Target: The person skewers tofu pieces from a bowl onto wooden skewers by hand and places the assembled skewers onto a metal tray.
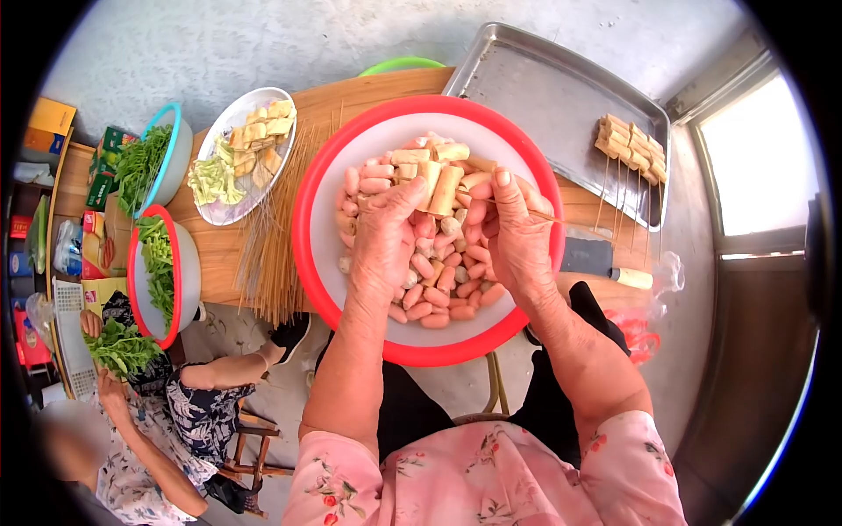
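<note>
My left hand (pixel 386 232) is closed on a pair of tan tofu-skin rolls (pixel 445 190), side by side above the red-rimmed basin (pixel 313 149). My right hand (pixel 517 232) pinches a thin bamboo skewer (pixel 545 216), whose free end points right. Whether its other end has entered the rolls is hidden by my fingers. Below both hands, the basin holds many small pink sausages (pixel 435 321), greyish balls and more tofu-skin rolls (pixel 410 156).
Loose skewers (pixel 276 237) lie left of the basin, near an oval plate (pixel 209 145) of cut pieces. To the right are a cleaver (pixel 586 256) and a metal tray (pixel 526 74) with skewered rolls (pixel 631 147). A person (pixel 145 447) at lower left holds leafy greens (pixel 123 348).
</note>
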A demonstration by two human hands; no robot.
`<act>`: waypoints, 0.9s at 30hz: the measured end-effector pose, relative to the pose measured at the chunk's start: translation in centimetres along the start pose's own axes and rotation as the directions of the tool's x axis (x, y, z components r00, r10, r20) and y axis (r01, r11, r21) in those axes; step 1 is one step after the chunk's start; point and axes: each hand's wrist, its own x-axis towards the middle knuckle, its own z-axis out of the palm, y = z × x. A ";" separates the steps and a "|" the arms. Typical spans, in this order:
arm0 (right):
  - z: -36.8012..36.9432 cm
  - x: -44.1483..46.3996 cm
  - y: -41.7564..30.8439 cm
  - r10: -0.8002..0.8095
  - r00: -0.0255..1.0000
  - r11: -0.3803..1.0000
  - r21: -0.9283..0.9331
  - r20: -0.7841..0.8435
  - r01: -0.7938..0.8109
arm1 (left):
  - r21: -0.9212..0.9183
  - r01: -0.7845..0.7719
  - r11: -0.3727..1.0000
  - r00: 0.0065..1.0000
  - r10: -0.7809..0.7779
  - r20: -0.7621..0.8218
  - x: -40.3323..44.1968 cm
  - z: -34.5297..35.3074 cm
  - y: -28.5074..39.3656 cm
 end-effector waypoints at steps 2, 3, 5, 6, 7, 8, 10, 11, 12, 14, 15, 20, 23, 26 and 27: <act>0.1 0.1 0.2 -0.003 1.000 1.000 -0.005 -0.004 0.003 | 0.039 0.019 0.999 1.000 -0.018 -0.010 -0.2 0.1 0.0; 0.1 0.1 0.1 0.001 1.000 0.999 -0.035 0.006 -0.001 | 0.027 0.048 0.999 0.999 -0.047 -0.021 -0.4 0.3 0.0; 0.2 0.1 -0.1 0.015 1.000 0.998 -0.065 0.008 -0.015 | 0.038 0.036 0.999 0.999 -0.036 -0.005 -0.4 0.9 -0.3; 0.3 0.3 -0.1 0.003 1.000 0.994 -0.113 -0.003 -0.003 | 0.039 0.043 0.998 0.999 -0.043 -0.004 -0.4 1.0 -0.5; 0.3 0.0 0.0 0.005 1.000 0.987 -0.160 -0.022 -0.008 | 0.040 0.050 0.998 0.999 -0.050 -0.004 -0.4 1.2 -0.8; 0.2 0.2 0.1 -0.010 1.000 0.997 -0.076 0.000 0.010 | 0.062 0.041 0.997 0.999 -0.041 -0.004 -0.6 1.5 -0.6; -0.2 0.5 -1.0 -0.075 0.997 0.989 -0.128 -0.011 0.073 | 0.035 0.007 0.999 1.000 -0.006 -0.012 -0.9 2.5 -0.5; -0.7 0.7 -1.5 -0.122 0.992 0.986 -0.120 -0.024 0.119 | 0.030 0.026 0.999 1.000 -0.026 -0.012 -0.7 2.1 -1.0; -1.2 1.1 -2.1 -0.172 0.985 0.979 -0.114 -0.032 0.168 | 0.233 0.074 0.970 0.997 -0.070 -0.024 -0.4 1.3 -1.3; -2.3 1.7 -3.0 -0.244 0.968 0.967 -0.090 -0.053 0.238 | 0.425 0.135 0.895 0.991 -0.128 -0.044 -0.6 1.0 -2.0; -2.8 2.1 -3.1 -0.269 0.962 0.961 -0.081 -0.055 0.264 | 0.654 0.129 0.745 0.989 -0.148 -0.027 -0.7 1.1 -2.3; -3.5 2.1 -3.3 -0.283 0.956 0.958 -0.069 -0.081 0.278 | 0.915 -0.391 -0.100 0.916 -0.137 0.376 -0.8 -1.1 -5.8; -3.0 1.7 -3.8 -0.221 0.969 0.975 0.013 -0.114 0.224 | 0.886 0.203 0.417 0.924 -0.382 -0.032 -2.5 5.0 -1.6; -3.3 1.9 -4.0 -0.213 0.966 0.974 0.042 -0.145 0.221 | 0.437 0.632 0.641 0.763 -0.615 -0.201 -1.0 3.9 -3.6; -3.5 2.0 -3.8 -0.251 0.959 0.968 -0.031 -0.130 0.249 | 0.418 0.638 0.647 0.750 -0.644 -0.148 -0.5 2.7 -5.1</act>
